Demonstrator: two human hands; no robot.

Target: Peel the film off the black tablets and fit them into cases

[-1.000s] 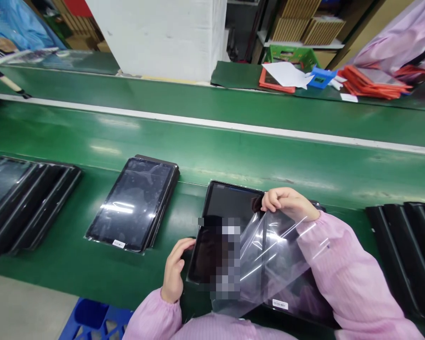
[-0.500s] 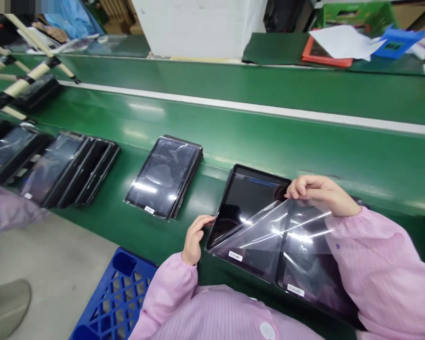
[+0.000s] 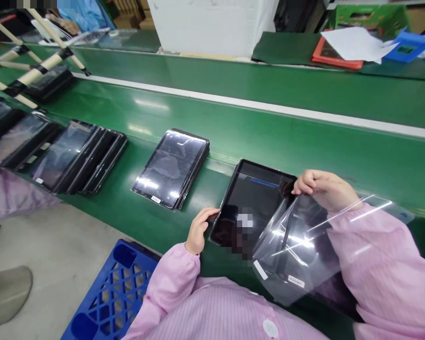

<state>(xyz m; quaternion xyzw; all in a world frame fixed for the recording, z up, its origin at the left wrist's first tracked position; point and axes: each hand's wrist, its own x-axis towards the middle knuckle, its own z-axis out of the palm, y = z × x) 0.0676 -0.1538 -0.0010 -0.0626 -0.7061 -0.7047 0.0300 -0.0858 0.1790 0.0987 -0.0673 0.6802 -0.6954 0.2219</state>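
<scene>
A black tablet (image 3: 255, 200) lies on the near green ledge (image 3: 163, 222) in front of me. My right hand (image 3: 324, 189) pinches a corner of a clear protective film (image 3: 297, 245) and holds it lifted off the tablet's screen, the sheet hanging toward me with a small white label on it. My left hand (image 3: 198, 231) presses its fingers against the tablet's left edge, holding it still. Under the film another dark tablet is partly visible to the right.
A small stack of film-covered tablets (image 3: 172, 167) lies left of mine, and further overlapping tablets (image 3: 74, 156) beyond it. A green conveyor belt (image 3: 269, 132) runs behind. A blue plastic crate (image 3: 109, 295) stands below. Another person's pink sleeve (image 3: 14, 196) shows at left.
The film has come further off the screen, now free of the tablet's left part and hanging lower right. My view has shifted slightly left.
</scene>
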